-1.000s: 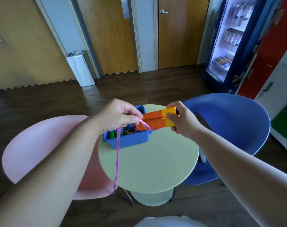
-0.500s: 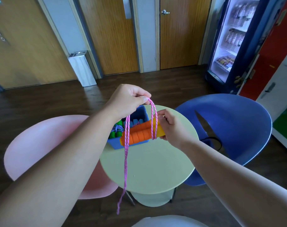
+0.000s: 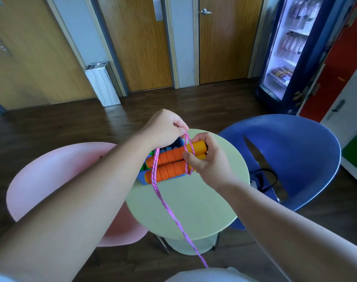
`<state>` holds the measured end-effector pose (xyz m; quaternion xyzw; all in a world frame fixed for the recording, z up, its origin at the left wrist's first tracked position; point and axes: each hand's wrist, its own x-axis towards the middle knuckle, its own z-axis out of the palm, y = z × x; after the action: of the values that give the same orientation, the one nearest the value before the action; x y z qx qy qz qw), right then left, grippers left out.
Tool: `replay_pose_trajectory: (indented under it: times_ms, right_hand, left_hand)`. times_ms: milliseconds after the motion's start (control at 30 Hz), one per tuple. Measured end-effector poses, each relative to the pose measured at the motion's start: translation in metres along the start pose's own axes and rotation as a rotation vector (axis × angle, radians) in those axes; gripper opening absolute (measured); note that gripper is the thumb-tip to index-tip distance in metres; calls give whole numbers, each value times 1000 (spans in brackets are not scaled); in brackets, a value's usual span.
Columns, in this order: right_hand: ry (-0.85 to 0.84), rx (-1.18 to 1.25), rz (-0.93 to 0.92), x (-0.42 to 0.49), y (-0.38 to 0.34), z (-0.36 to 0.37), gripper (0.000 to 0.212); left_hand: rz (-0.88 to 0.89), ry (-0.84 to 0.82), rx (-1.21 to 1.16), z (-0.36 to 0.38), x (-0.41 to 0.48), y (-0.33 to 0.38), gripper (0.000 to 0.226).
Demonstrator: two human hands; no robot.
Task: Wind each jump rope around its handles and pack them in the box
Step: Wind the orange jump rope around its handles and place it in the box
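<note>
My right hand (image 3: 209, 159) grips two orange foam handles (image 3: 169, 163) held side by side above the round green table (image 3: 193, 208). A pink rope (image 3: 165, 202) loops once around the handles near my thumb. My left hand (image 3: 165, 127) pinches this rope just above the handles, and the loose length hangs down past the table's front edge. Behind and under the handles sits the blue box (image 3: 142, 179), mostly hidden, with green and blue wound ropes (image 3: 149, 157) showing inside.
A pink chair (image 3: 51, 180) stands left of the table and a blue chair (image 3: 291, 159) right of it, with a black cable (image 3: 265, 180) on its seat. Wooden doors, a white bin (image 3: 102, 84) and a lit drinks fridge (image 3: 291, 47) line the far side.
My left hand lifted the pink rope up and over the handles, laying a loop around them. The handles tilted and moved slightly left over the box. The hanging tail swung toward the front.
</note>
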<state>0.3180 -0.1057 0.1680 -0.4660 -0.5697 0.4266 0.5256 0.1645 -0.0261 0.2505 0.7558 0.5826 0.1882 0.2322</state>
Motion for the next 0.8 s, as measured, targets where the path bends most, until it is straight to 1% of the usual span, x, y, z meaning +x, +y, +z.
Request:
replay_pose_trajectory:
  times_ms: [67, 167, 233, 333, 400, 467, 533, 600, 733, 800]
  right_hand:
    - [-17, -1, -36, 0, 1, -3, 29]
    - [-70, -79, -68, 1, 5, -4, 41]
    - [-130, -122, -49, 2, 7, -4, 40]
    - [-120, -106, 2, 0, 6, -7, 34]
    - [-102, -85, 27, 0, 7, -14, 31]
    - [-94, -93, 34, 0, 9, -22, 26]
    - [-100, -117, 28, 1, 10, -27, 16]
    - [-110, -155, 22, 1, 10, -29, 11]
    - [-68, -215, 34, 4, 9, -34, 10]
    - [-30, -224, 49, 4, 8, -40, 10]
  left_hand:
    - [1, 1, 4, 1, 2, 1, 17]
    - [14, -7, -23, 1, 4, 7, 18]
    - [23, -35, -16, 1, 5, 11, 17]
    - [48, -61, -29, -3, 6, 11, 15]
    - [35, -156, -98, -9, 5, 9, 13]
    - [-23, -329, -149, -20, 4, 6, 8]
    - [-104, -495, -154, -32, 4, 5, 8]
    - [-174, -601, -117, -43, 3, 6, 11]
    - [-227, -689, -69, -66, 1, 9, 15]
    - [-197, -651, -121, -78, 1, 7, 15]
